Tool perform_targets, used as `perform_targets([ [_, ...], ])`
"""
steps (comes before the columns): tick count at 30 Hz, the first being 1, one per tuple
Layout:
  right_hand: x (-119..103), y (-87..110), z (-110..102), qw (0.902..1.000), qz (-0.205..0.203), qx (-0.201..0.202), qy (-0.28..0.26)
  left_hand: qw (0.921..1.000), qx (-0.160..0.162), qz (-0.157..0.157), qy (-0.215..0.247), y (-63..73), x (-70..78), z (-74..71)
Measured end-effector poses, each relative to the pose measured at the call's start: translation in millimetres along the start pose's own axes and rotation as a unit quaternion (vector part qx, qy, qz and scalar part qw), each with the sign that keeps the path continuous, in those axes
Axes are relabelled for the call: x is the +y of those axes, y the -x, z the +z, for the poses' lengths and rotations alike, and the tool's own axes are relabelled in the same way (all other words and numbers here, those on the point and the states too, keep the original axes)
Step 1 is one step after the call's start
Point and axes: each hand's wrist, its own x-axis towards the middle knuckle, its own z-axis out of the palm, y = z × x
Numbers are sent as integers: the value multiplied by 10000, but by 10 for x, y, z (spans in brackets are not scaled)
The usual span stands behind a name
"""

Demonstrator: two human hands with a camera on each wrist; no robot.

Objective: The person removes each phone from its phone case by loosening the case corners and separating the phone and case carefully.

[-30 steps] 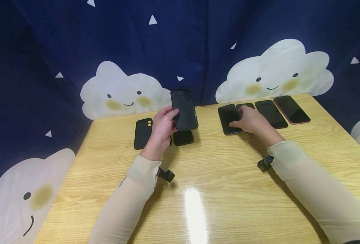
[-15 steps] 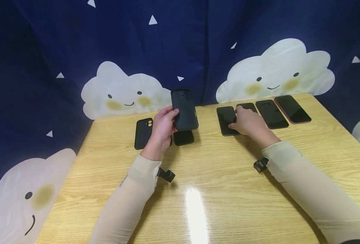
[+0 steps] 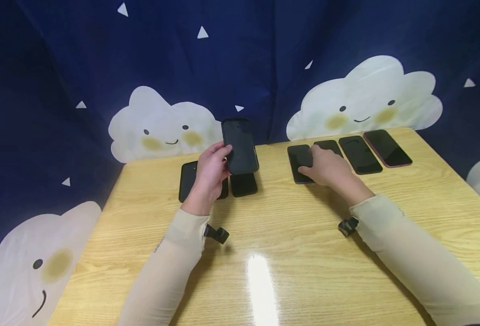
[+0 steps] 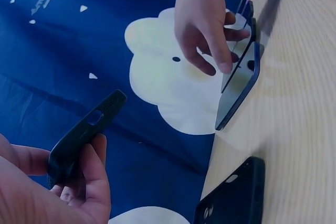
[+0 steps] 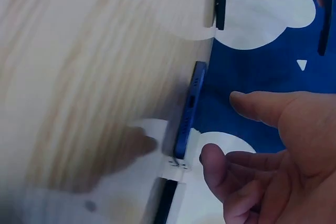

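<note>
My left hand (image 3: pixel 213 170) grips a black phone case (image 3: pixel 241 147) by its side, raised over the left part of the table. In the left wrist view a cutout shows in the case's edge (image 4: pixel 79 132). My right hand (image 3: pixel 331 170) is just above the leftmost phone (image 3: pixel 297 159), thumb and fingers spread. The right wrist view shows a gap between these fingers (image 5: pixel 257 106) and the phone's blue edge (image 5: pixel 190 108). That phone lies flat, dark screen up.
Right of that phone lie a partly covered dark phone (image 3: pixel 327 145), another black one (image 3: pixel 359 155) and a red-edged phone (image 3: pixel 387 148). Behind my left hand are a black case (image 3: pixel 187 181) and another dark case (image 3: pixel 244 184). A cloud-print curtain (image 3: pixel 256 54) hangs behind the wooden table (image 3: pixel 297 253).
The leftmost phone has shifted slightly left and nearer, with my right hand moving the same way. My left hand and the case have moved a little left.
</note>
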Motion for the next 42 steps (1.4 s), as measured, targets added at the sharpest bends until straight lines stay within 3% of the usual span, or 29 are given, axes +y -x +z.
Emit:
perform_targets([
  [12, -162, 156, -61, 9989, -380, 172, -209, 9999, 172, -16, -9, -8, 13, -283],
  [28, -299, 297, -34, 9977, -632, 183, -182, 9976, 547, -92, -405, -40, 19, -719],
  [36, -329, 373, 14, 9932, -1065, 464, -80, 9931, 839, -195, -795, -89, 18, -925],
  [42, -322, 421, 73, 9823, -1662, 864, 29, 9885, 1052, -351, -1026, -151, 20, -1095],
])
